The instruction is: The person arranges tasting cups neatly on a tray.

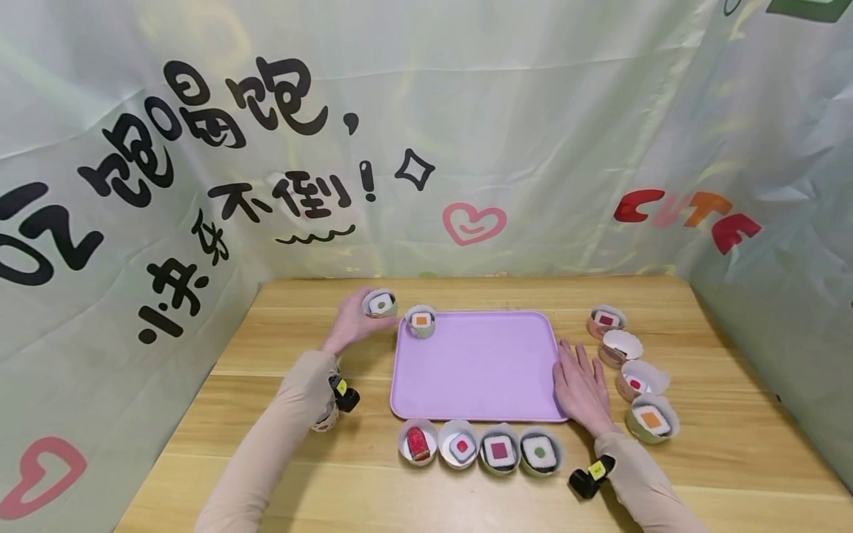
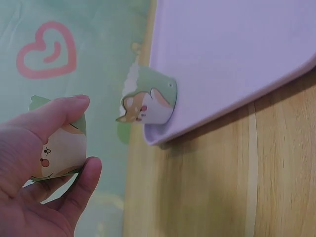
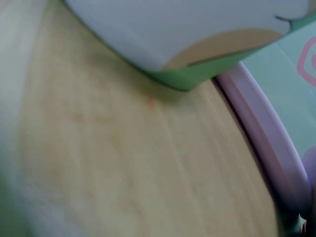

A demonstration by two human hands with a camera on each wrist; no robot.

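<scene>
L hand point(image 1: 355, 324) pinches cup point(image 2: 66, 148) just L of tray point(image 1: 476, 370), by far-L corner, which 2nd cup point(image 2: 153, 101) takes up. R hand point(image 1: 581, 385) open at tray's R edge, btwn it & 4 R cups point(image 1: 643, 435); near row point(image 1: 445, 446), also 4 cups, lines near edge.

The head view looks forward and down; nearer wrist views share the tray point(image 1: 480, 366).

Through my feed I see plain, beige long sleeves on both arms. The left sleeve point(image 1: 269, 437) is softly creased and reaches the wrist; the right sleeve point(image 1: 641, 471) matches it. The left wrist camera point(image 1: 346, 400) and right wrist camera point(image 1: 585, 485) are small, black and blocky, each with a yellow label whose print I can't read. The left grip point(image 1: 355, 322) and right grip point(image 1: 581, 385) are bare.
</scene>
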